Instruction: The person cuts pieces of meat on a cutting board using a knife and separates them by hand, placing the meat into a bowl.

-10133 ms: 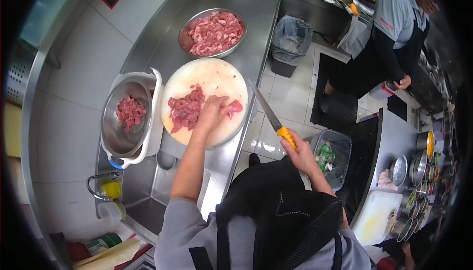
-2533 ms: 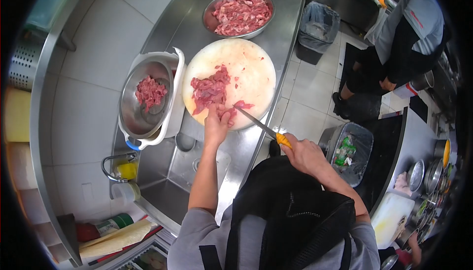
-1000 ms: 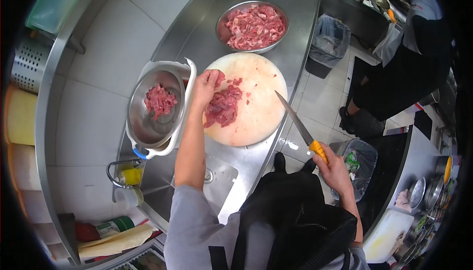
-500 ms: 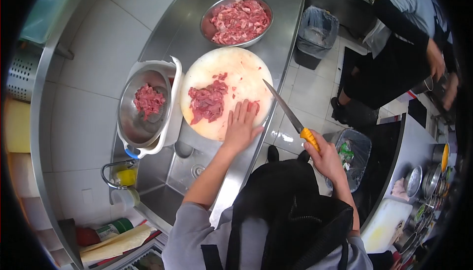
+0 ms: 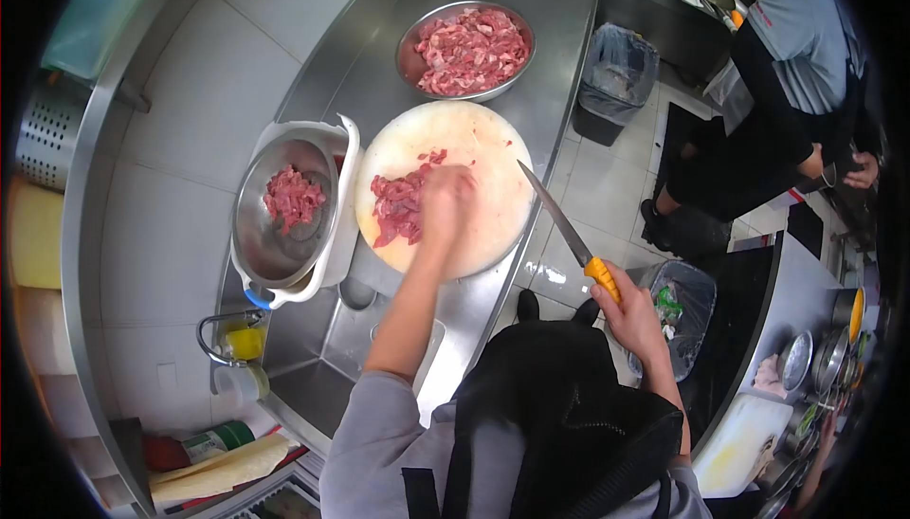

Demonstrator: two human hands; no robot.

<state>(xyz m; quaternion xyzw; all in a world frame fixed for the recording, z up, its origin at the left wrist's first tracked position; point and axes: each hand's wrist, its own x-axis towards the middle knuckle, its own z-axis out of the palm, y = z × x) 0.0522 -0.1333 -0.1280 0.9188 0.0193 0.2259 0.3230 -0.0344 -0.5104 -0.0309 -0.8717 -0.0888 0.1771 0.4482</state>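
My left hand (image 5: 446, 204) is over the round white cutting board (image 5: 500, 154), blurred by motion, beside the pile of cut meat (image 5: 398, 204); what its fingers do is too smeared to tell. In my right hand (image 5: 633, 315) is the yellow handle of a knife (image 5: 559, 220), its blade pointing up and left past the board's right edge. Beyond the board stands a metal bowl full of meat (image 5: 472, 50). On the left, a metal bowl (image 5: 248, 225) with a smaller heap of meat (image 5: 294, 199) rests in a white plastic basin (image 5: 346, 187).
A sink (image 5: 313, 358) with a faucet (image 5: 204, 339) lies at the near left. Two lined bins (image 5: 614, 73) (image 5: 687, 306) stand on the floor to the right. A co-worker (image 5: 801, 54) is at the upper right, near a side counter (image 5: 787, 282).
My left hand was spread flat at the board's near edge and has moved up the board towards the pile. The knife stays in my right hand. The co-worker's arms have shifted.
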